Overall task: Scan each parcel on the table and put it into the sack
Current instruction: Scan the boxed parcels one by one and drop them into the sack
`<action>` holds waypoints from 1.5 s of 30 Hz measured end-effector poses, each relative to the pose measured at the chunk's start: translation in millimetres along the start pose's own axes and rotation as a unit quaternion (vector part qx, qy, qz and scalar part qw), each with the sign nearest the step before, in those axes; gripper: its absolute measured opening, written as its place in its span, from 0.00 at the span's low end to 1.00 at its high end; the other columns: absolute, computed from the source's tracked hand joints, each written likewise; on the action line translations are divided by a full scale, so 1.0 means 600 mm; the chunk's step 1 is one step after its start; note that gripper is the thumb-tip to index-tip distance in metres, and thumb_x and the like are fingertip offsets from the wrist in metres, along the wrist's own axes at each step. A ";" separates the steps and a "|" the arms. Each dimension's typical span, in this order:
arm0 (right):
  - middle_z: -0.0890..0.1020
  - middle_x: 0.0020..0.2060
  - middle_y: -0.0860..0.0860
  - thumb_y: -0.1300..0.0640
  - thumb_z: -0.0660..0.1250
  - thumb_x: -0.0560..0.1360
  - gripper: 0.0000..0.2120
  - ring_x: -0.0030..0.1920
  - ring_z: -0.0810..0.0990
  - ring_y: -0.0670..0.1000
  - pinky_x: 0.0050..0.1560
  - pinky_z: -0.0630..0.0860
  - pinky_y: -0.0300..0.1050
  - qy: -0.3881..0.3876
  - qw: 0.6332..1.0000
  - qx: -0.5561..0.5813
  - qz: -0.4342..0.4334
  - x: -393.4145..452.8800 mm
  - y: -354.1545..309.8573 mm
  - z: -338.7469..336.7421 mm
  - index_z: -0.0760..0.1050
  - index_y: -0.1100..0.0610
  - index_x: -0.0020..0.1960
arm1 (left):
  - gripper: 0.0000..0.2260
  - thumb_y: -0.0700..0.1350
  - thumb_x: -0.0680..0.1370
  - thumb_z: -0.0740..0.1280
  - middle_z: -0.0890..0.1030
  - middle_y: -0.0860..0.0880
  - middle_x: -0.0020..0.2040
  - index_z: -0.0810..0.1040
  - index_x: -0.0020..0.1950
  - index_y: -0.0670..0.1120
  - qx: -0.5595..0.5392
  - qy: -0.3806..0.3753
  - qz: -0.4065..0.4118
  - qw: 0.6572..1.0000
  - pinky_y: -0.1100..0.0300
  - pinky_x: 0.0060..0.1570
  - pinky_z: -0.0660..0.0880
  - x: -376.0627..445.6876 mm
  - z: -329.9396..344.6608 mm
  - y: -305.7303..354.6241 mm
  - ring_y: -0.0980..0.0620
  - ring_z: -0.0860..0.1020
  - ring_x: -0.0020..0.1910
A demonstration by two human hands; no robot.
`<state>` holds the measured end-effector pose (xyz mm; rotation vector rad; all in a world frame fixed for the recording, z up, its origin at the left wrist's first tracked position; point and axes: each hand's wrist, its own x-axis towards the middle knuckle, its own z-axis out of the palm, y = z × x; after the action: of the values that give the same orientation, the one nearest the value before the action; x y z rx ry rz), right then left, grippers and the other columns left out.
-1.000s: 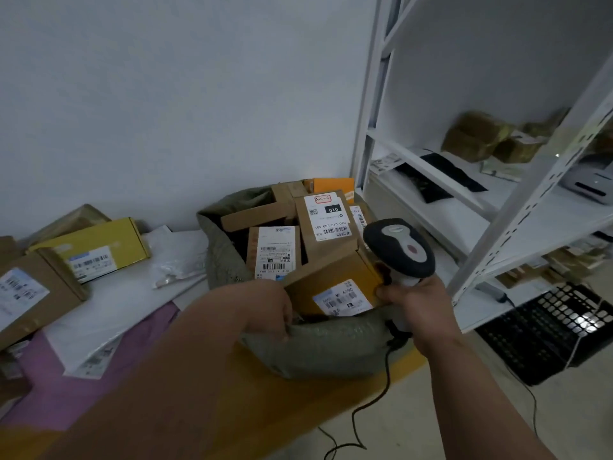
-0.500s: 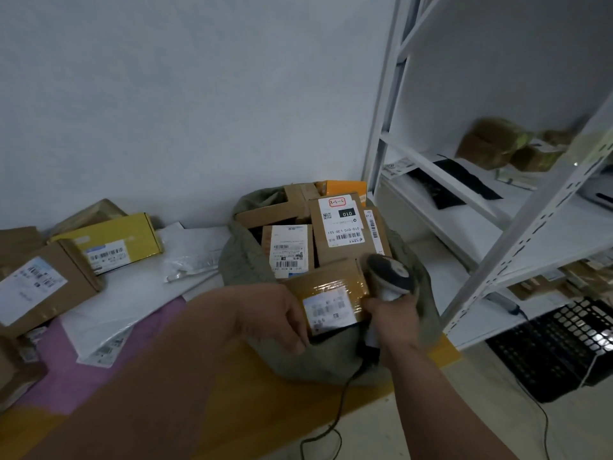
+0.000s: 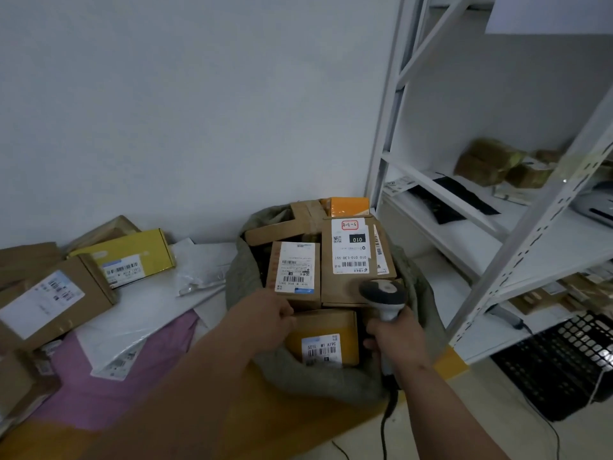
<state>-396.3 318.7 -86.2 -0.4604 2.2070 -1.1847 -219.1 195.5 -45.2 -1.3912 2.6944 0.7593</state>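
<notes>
A grey-green sack [image 3: 318, 381] stands open on the table's right end, packed with several labelled cardboard parcels. At its front lies a yellow-brown parcel [image 3: 323, 340], barcode label facing up. My left hand [image 3: 265, 322] grips that parcel's upper left corner. My right hand [image 3: 394, 340] holds the handle of a corded barcode scanner [image 3: 383, 290], its head over the sack's right side, just right of the parcel. More parcels lie on the table at left: a yellow box [image 3: 129, 257], a brown box [image 3: 49, 300], white mailers [image 3: 139, 310] and a pink mailer [image 3: 132, 370].
A white metal shelf rack [image 3: 497, 260] stands right of the sack, with wrapped packages and black bags on its shelves. A black plastic crate [image 3: 564, 360] sits on the floor below it. The scanner cable [image 3: 384, 426] hangs off the table's yellow front edge.
The yellow-brown parcel has gone from tilted above the sack's rim down into the sack's front. My left hand went down with it. The scanner has dropped lower and closer to the sack.
</notes>
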 end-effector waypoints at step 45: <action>0.84 0.43 0.53 0.54 0.73 0.72 0.06 0.48 0.82 0.54 0.51 0.78 0.53 -0.370 0.926 -0.073 -0.029 -0.297 -0.134 0.785 0.79 0.54 0.47 | 0.34 0.47 0.75 0.71 0.66 0.39 0.71 0.59 0.77 0.47 -0.402 0.144 -0.538 0.727 0.42 0.61 0.73 -0.299 -0.056 -0.758 0.38 0.70 0.66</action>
<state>43.7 73.2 -163.5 -0.8761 1.6223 -0.6991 246.8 96.8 -161.8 -2.9085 1.0249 1.6036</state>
